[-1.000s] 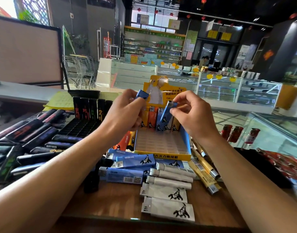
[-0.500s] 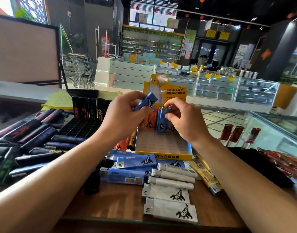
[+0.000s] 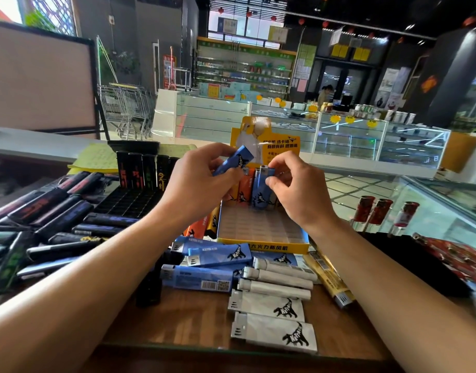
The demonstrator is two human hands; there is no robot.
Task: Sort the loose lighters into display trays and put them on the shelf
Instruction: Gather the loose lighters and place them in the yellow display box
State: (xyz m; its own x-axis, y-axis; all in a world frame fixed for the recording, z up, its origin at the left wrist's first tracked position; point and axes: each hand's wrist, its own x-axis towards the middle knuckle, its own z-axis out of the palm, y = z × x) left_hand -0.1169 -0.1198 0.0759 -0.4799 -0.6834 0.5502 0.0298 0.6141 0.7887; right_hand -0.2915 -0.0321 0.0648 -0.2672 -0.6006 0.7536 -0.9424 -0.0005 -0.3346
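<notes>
The left hand [image 3: 196, 184] grips a tilted blue lighter [image 3: 233, 164] above the yellow tray [image 3: 263, 247]; the right hand [image 3: 298, 189] pinches an upright lighter [image 3: 259, 192] standing in it.

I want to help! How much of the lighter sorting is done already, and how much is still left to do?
Just started. Done: a few lighters stand in the yellow tray's back row. In hand: the right hand seats a blue lighter there; the left hand holds another blue lighter. Left: most slots are bare, and blue, white lighters and dark lighters lie loose.
</notes>
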